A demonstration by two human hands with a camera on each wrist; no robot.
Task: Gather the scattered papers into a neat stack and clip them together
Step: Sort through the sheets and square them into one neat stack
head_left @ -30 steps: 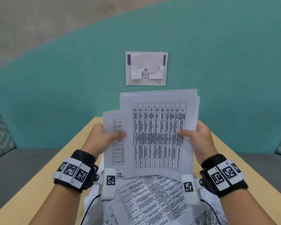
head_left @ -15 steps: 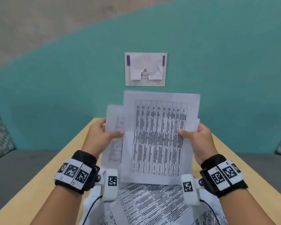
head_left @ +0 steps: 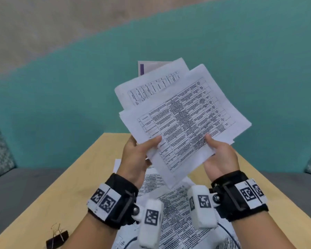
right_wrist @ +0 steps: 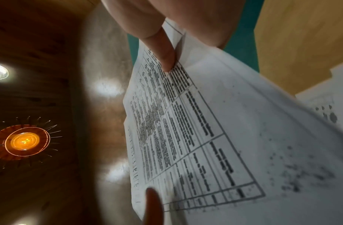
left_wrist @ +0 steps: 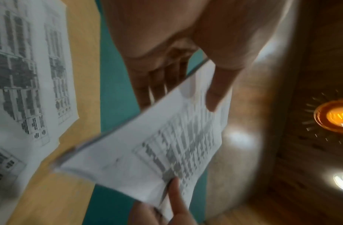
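Note:
I hold a loose bundle of printed sheets (head_left: 183,119) in the air above the wooden table (head_left: 75,186), tilted clockwise and fanned out of line. My left hand (head_left: 138,155) pinches the bundle's lower left edge, thumb on top. My right hand (head_left: 219,157) pinches the lower right edge, thumb on the print. The left wrist view shows the bundle (left_wrist: 167,144) between my thumb and fingers; the right wrist view shows the sheets (right_wrist: 215,137) under my thumb. More printed papers (head_left: 178,212) lie scattered on the table below my wrists. A black binder clip (head_left: 57,239) lies at the table's near left.
A teal wall (head_left: 61,105) stands behind the table, with a small notice (head_left: 147,67) on it partly hidden by the sheets. Grey bench seats (head_left: 16,191) flank the table on both sides. Bare wood (head_left: 276,203) shows to the right of the papers.
The bundle stood upright between my hands; now it is turned clockwise, with its top swung right. The view has dropped and the binder clip has come into sight.

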